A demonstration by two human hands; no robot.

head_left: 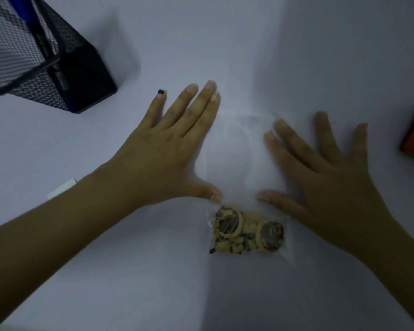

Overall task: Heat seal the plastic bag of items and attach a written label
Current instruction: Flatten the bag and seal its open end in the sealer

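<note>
Mid-surface, near the front edge, the bag [239,177] lies flat, items [247,231] bunched at its near end. Your left hand [163,149] and right hand [330,173] are spread flat beside it, gripping nothing. Risk: trapped air or wrinkles at the far mouth could spoil the seal; items may slide up.

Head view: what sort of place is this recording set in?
Probably an office desk or small packing bench. A plain white table holds a black mesh pen holder at far left, and a clear plastic bag of small brown items lies flat between the left hand and right hand. Little else shows.
</note>
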